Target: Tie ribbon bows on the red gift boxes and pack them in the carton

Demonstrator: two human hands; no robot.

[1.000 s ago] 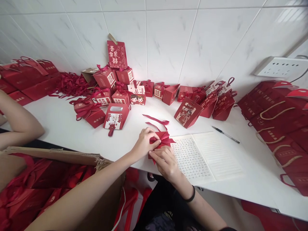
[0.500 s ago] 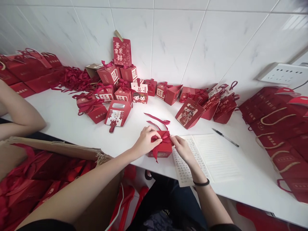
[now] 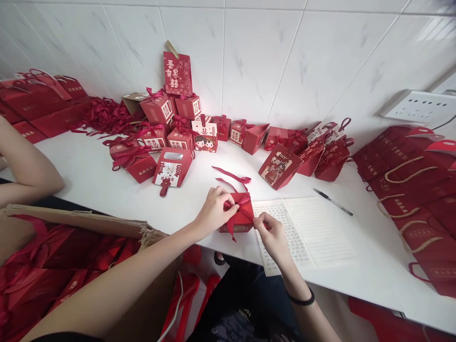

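A small red gift box [image 3: 245, 223] stands near the table's front edge, with a dark red ribbon [image 3: 243, 201] looped across its top. My left hand [image 3: 215, 212] pinches the ribbon at the bow's left side, its wrist low over the table. At the box's right side, my right hand [image 3: 273, 236] pinches a stretched end of the same ribbon between thumb and finger. One ribbon tail hangs down the box's front. Just behind the box, a loose ribbon strip [image 3: 231, 175] lies on the white table.
Finished-looking red boxes [image 3: 167, 142] are piled against the tiled wall. An open notebook [image 3: 306, 235] and a pen [image 3: 333, 202] lie to the right, beside rows of red bags [image 3: 409, 190]. A cardboard carton [image 3: 81, 216] of boxes is at left, near another person's arm [image 3: 32, 161].
My right hand has moved down and slightly outward, drawing the ribbon end toward the box's lower right. My left hand keeps its pinch at the bow.
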